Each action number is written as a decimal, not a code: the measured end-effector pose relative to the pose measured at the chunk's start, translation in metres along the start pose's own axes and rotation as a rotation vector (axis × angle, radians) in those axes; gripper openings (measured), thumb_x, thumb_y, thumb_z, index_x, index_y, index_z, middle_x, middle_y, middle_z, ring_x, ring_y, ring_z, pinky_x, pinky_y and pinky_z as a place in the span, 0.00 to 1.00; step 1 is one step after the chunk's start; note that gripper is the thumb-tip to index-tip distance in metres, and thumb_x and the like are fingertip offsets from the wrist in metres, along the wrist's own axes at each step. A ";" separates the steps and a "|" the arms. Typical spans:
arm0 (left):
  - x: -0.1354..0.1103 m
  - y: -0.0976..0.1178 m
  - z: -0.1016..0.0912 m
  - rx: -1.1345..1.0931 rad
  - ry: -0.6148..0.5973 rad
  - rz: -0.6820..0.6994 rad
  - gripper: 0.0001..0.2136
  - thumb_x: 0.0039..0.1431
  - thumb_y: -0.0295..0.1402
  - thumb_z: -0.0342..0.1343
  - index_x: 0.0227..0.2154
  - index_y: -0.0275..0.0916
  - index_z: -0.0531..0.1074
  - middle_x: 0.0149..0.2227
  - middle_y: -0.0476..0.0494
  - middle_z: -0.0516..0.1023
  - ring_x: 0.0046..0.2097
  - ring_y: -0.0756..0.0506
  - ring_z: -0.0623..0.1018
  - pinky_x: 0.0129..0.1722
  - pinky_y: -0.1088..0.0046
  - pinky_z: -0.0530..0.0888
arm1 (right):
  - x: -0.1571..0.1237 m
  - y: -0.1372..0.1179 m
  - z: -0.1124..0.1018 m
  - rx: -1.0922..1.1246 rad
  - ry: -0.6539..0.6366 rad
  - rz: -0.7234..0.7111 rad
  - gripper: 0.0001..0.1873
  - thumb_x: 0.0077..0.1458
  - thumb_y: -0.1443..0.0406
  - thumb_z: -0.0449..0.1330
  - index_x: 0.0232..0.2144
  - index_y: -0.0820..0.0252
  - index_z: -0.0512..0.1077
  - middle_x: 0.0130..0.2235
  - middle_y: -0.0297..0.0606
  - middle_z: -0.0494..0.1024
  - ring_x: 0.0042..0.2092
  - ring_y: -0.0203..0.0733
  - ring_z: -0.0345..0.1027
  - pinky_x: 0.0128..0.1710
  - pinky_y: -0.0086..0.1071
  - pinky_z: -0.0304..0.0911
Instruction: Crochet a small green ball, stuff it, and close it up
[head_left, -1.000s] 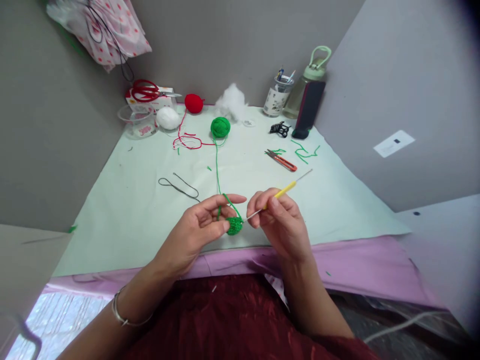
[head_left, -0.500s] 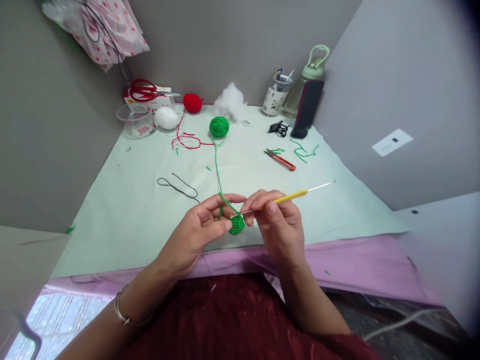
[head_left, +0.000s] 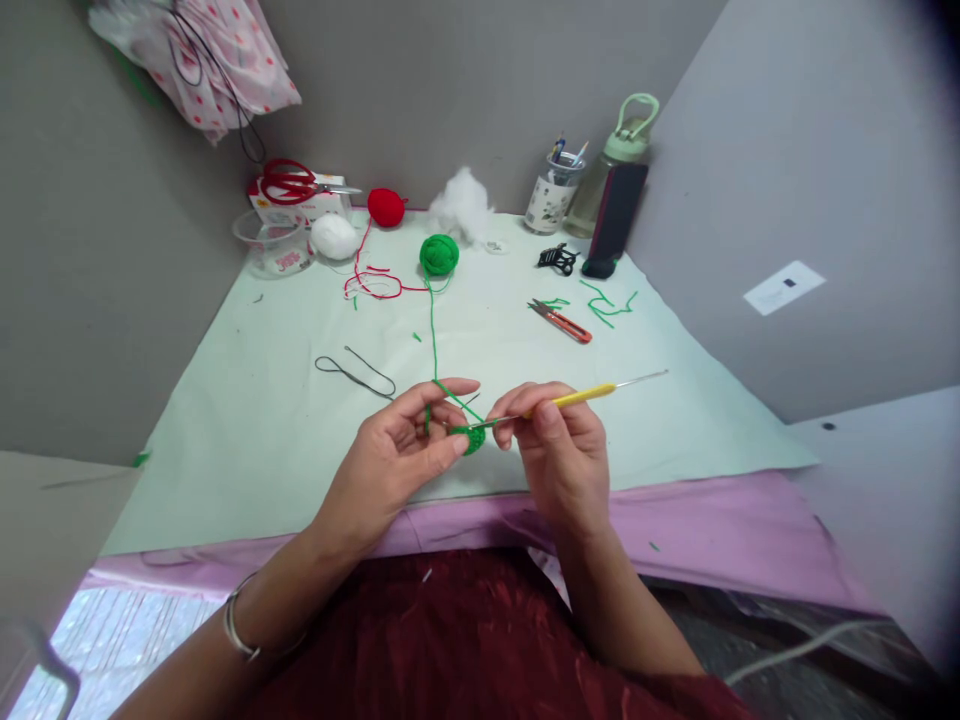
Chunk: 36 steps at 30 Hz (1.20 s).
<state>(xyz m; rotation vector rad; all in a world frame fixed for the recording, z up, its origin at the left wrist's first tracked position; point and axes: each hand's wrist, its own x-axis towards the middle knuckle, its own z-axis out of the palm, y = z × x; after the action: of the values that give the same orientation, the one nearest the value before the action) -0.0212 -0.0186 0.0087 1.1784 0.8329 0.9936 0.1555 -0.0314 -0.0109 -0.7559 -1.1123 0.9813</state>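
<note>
Green crochet piece [head_left: 471,438] sits pinched in the left hand [head_left: 397,455], near the desk [head_left: 262,420] front edge; the right hand [head_left: 559,445] grips a yellow crochet hook [head_left: 577,397] touching it.

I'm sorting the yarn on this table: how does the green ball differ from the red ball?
The green ball lies out on the pale sheet; the red ball sits further back, near the wall. The green ball's strand runs straight to the left hand; the red ball's strand lies in loose loops on the sheet. Both are small, round and about the same size.
</note>
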 end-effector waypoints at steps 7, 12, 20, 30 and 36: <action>-0.002 0.003 0.004 0.122 0.070 0.020 0.17 0.59 0.28 0.65 0.51 0.46 0.80 0.35 0.50 0.75 0.36 0.51 0.74 0.42 0.73 0.73 | -0.004 -0.006 -0.001 -0.116 -0.041 -0.102 0.11 0.70 0.62 0.57 0.39 0.56 0.79 0.35 0.37 0.81 0.33 0.38 0.73 0.33 0.35 0.71; -0.006 0.002 0.008 0.292 0.126 0.143 0.15 0.60 0.26 0.63 0.50 0.45 0.80 0.35 0.50 0.77 0.33 0.50 0.71 0.45 0.69 0.72 | -0.009 -0.014 0.000 -0.390 -0.101 -0.306 0.11 0.70 0.68 0.55 0.43 0.55 0.78 0.37 0.39 0.81 0.36 0.40 0.75 0.36 0.37 0.72; -0.011 0.002 0.011 0.535 0.200 0.448 0.17 0.59 0.19 0.60 0.47 0.44 0.79 0.36 0.51 0.79 0.31 0.52 0.70 0.40 0.73 0.72 | -0.012 -0.015 -0.001 -0.597 -0.210 -0.561 0.10 0.68 0.72 0.57 0.47 0.60 0.76 0.40 0.45 0.83 0.42 0.44 0.78 0.38 0.37 0.74; -0.009 0.002 0.008 0.386 0.184 0.254 0.14 0.61 0.27 0.64 0.48 0.46 0.80 0.34 0.52 0.77 0.34 0.51 0.73 0.46 0.73 0.72 | -0.004 -0.006 0.004 -0.249 -0.102 -0.353 0.11 0.69 0.69 0.57 0.42 0.57 0.80 0.37 0.40 0.83 0.37 0.40 0.76 0.34 0.35 0.72; -0.008 -0.005 0.006 0.457 0.203 0.338 0.16 0.60 0.25 0.64 0.50 0.46 0.79 0.36 0.52 0.80 0.33 0.52 0.73 0.46 0.72 0.73 | -0.003 -0.011 -0.003 -0.294 -0.158 -0.329 0.10 0.69 0.70 0.57 0.41 0.59 0.79 0.35 0.38 0.82 0.38 0.39 0.75 0.37 0.35 0.72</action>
<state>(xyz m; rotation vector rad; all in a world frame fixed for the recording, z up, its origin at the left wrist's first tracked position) -0.0173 -0.0287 0.0047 1.6672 1.0812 1.2529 0.1604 -0.0390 -0.0032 -0.7074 -1.4872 0.6136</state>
